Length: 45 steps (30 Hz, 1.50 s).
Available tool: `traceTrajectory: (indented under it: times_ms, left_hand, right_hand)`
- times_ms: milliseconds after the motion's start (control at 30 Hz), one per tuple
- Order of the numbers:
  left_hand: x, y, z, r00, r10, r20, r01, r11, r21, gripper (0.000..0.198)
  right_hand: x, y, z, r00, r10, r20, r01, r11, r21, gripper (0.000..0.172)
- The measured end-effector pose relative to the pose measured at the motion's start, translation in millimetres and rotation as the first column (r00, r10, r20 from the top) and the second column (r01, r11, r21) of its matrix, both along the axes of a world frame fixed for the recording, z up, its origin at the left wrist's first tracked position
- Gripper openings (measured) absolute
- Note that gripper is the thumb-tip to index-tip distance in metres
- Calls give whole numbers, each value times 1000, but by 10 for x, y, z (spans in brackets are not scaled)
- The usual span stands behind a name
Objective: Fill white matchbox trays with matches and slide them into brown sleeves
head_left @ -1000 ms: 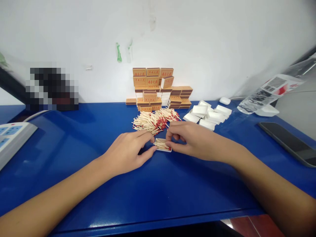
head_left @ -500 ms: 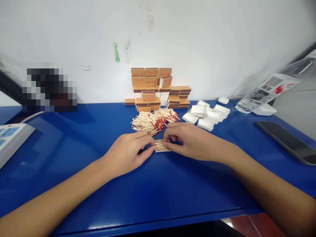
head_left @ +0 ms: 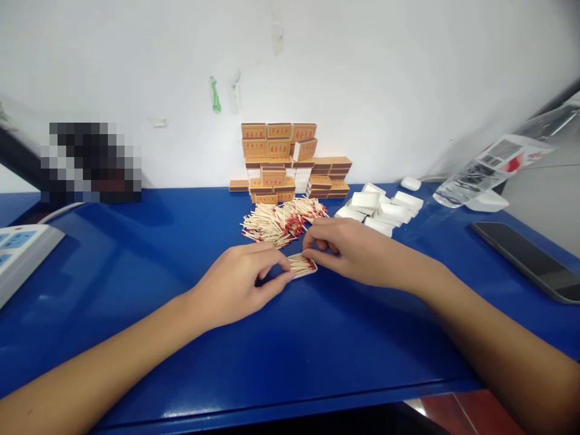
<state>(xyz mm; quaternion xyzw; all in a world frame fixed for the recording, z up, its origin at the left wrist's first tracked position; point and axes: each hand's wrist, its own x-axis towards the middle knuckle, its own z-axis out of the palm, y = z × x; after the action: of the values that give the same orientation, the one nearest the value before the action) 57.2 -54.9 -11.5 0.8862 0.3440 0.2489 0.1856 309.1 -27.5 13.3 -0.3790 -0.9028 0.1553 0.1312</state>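
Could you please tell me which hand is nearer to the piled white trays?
Right. The right hand is just in front and left of the white trays; the left hand is farther left, at the left end of the filled tray.

A white wall (head_left: 385, 78) rises behind a glossy blue worktop (head_left: 281, 368), with a green mark (head_left: 215, 95) at 11 o'clock and a faint grey smudge (head_left: 277, 39) at 12. Light glints along the worktop's front edge (head_left: 194, 414) at 7 o'clock; reddish floor tiles (head_left: 446, 414) show between 4 and 5, a pale grey surface (head_left: 555, 199) at 3.
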Motion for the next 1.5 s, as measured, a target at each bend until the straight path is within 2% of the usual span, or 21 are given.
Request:
traceTrajectory:
  times_ms: [167,333,567,767,967,1300,1467,1500]
  left_hand:
    - [-1,-8,5,1000,-17,-10,17,1000,-4,10]
    - [-26,32,-10,999,17,-35,-15,997,72,11]
    - [-30,29,-16,998,-17,-60,23,996,91,14]
    - [-33,38,-4,997,29,-72,-20,993,115,15]
    - [-29,16,-19,996,-18,-84,30,988,150,16]
    - [-34,26,-35,993,-3,-117,18,991,131,16]
    - [-32,9,-22,994,-35,-102,44,995,86,20]
    - [-32,7,-19,993,-48,-112,57,995,79,21]
  right_hand:
    - [14,6,-2,1000,-16,-7,16,1000,21,13]
    - [21,2,19,1000,-10,-3,10,1000,18,13]
    - [-10,-21,28,1000,-10,25,11,1000,-23,14]
    - [-15,-21,25,1000,-12,25,14,997,-80,14]
    - [0,-19,-8,1000,-6,23,7,997,-75,12]
    - [6,-15,34,1000,-13,10,14,987,-161,14]
    - [36,-32,56,999,-8,-38,4,995,-97,19]
    - [48,-41,67,999,-13,-44,9,995,-99,26]
